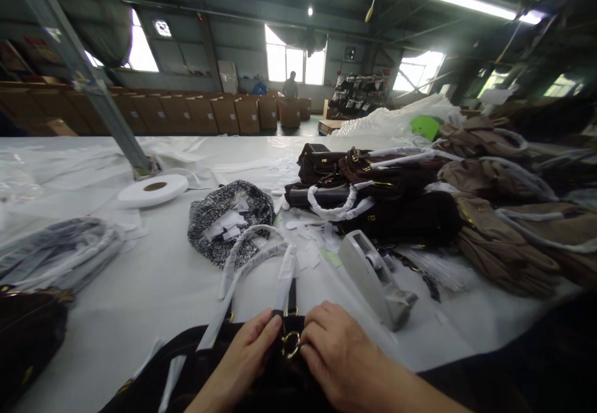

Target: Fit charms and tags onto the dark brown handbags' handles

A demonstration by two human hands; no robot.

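A dark bag with wrapped white handles lies at the table's near edge. My left hand is closed on the bag's top edge, thumb against a dark strap, just left of a round gold ring. On the ring's right side my right hand has its fingers curled against the bag and the ring's edge. Beyond the hands sit a grey tape dispenser and a speckled black-and-white cloth holding paper scraps.
Dark bags and brown bags are piled at the right. A white roll lies by a metal post at the left, near a wrapped bundle. Cardboard boxes and a person are far behind.
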